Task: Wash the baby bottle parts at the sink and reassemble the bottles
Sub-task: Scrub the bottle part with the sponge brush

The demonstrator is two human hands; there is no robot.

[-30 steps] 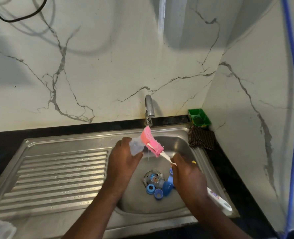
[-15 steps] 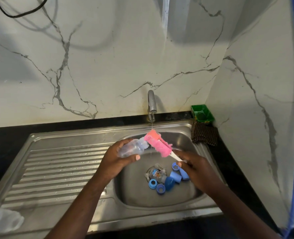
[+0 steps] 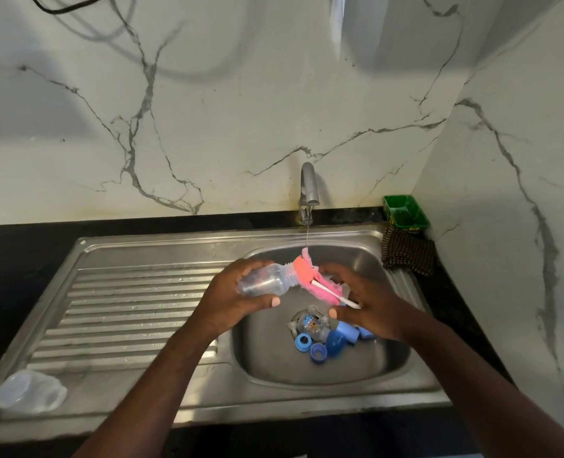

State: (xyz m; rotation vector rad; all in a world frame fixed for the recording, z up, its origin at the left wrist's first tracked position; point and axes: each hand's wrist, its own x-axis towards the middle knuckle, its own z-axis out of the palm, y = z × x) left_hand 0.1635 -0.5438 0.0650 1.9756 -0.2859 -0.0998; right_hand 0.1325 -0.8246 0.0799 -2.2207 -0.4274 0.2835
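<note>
Your left hand (image 3: 237,304) grips the clear bottle (image 3: 264,283) sideways over the sink (image 3: 161,246) basin, mouth toward the tap (image 3: 308,193) trickle, while your right hand (image 3: 369,309) pinches the pink sponge brush (image 3: 307,276) by its handle at that mouth, likely for insertion; blue parts (image 3: 326,342) wait near the drain.

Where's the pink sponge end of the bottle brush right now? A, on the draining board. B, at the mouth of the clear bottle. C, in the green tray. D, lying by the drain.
B: the pink sponge of the bottle brush meets the mouth of the clear bottle, which the left hand holds, while the right hand grips the white handle.
</note>
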